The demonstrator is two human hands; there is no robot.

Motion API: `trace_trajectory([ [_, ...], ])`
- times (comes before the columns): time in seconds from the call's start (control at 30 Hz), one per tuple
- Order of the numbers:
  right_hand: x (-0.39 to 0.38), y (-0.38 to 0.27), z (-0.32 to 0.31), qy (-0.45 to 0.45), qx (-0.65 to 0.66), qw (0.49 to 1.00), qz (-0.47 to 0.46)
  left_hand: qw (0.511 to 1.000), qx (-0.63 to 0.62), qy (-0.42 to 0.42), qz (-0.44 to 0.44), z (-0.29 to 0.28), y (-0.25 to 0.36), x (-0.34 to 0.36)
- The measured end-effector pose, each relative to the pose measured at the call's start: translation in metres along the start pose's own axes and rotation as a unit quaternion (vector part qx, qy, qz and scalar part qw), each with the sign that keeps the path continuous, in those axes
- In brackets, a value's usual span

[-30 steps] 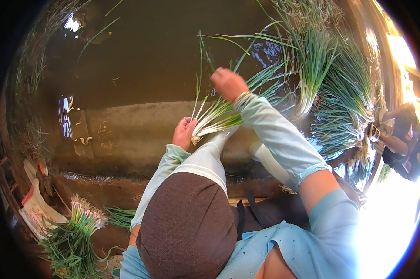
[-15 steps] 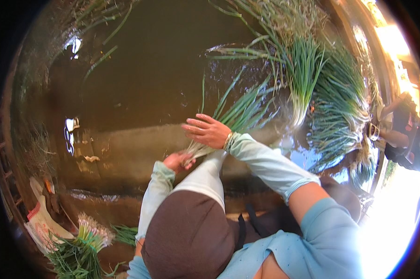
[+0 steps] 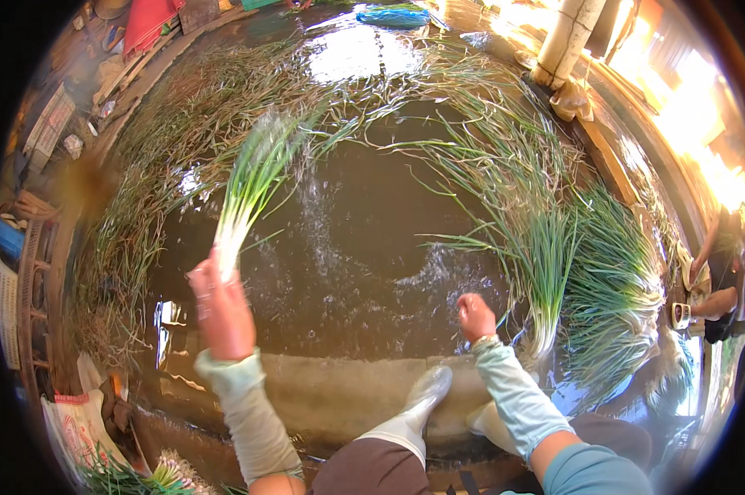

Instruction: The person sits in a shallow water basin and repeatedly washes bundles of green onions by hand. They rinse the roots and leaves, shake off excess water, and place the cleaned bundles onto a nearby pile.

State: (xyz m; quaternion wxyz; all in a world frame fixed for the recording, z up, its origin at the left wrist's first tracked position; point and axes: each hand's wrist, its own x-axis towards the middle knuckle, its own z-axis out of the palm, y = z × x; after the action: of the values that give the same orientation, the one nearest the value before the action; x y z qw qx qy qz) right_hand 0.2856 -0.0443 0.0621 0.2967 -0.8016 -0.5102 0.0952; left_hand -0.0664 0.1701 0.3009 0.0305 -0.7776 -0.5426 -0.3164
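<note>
My left hand (image 3: pixel 226 318) is closed round the white root end of a bunch of spring onions (image 3: pixel 253 177), raised over brown water (image 3: pixel 372 214). The green tops point away from me and blur with motion, and a line of drops and ripples runs beside them. My right hand (image 3: pixel 476 318) is curled into a loose fist above the water, and nothing shows in it. To its right lies a bunch of spring onions (image 3: pixel 544 305), roots toward me. Beyond that are more heaped spring onions (image 3: pixel 612 280).
Loose stalks and leaves (image 3: pixel 215 99) float round the far and left sides. A concrete ledge (image 3: pixel 323 384) edges the water in front of my boots (image 3: pixel 426 396). At lower left are a white sack (image 3: pixel 79 425) and another bunch (image 3: pixel 170 474). Another person (image 3: pixel 719 305) is at far right.
My left hand has lifted the spring onions from near my knee out to the left. My right hand, earlier spread over the bunch, has moved right and curled. The view now reaches farther ahead.
</note>
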Motion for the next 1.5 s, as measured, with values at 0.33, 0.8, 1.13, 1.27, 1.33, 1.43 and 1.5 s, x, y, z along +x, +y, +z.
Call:
trace_trajectory([
  [0.33,-0.108,-0.018,0.047,-0.057,-0.029,0.997,0.043,0.747,-0.520,-0.169,-0.378,0.200,0.023,-0.251],
  [0.8,-0.079,-0.043,0.039,-0.098,0.131,0.982,0.099,0.499,-0.632,-0.328,-0.493,0.184,0.013,-0.306],
  [1.13,-0.083,-0.068,0.065,-0.270,0.154,0.943,0.122,0.468,-0.567,-0.444,-0.513,0.160,0.025,-0.320],
  [1.27,-0.083,-0.069,0.076,-0.299,0.216,0.923,0.109,0.451,-0.601,-0.470,-0.463,0.161,0.023,-0.327],
  [1.33,-0.083,-0.074,0.084,-0.365,0.226,0.896,0.113,0.419,-0.632,-0.471,-0.451,0.162,0.029,-0.330],
  [1.43,-0.084,-0.080,0.093,-0.372,0.253,0.882,0.140,0.387,-0.618,-0.497,-0.471,0.165,0.038,-0.336],
  [1.5,-0.082,-0.079,0.096,-0.420,0.263,0.851,0.175,0.385,-0.620,-0.456,-0.510,0.169,0.039,-0.341],
])
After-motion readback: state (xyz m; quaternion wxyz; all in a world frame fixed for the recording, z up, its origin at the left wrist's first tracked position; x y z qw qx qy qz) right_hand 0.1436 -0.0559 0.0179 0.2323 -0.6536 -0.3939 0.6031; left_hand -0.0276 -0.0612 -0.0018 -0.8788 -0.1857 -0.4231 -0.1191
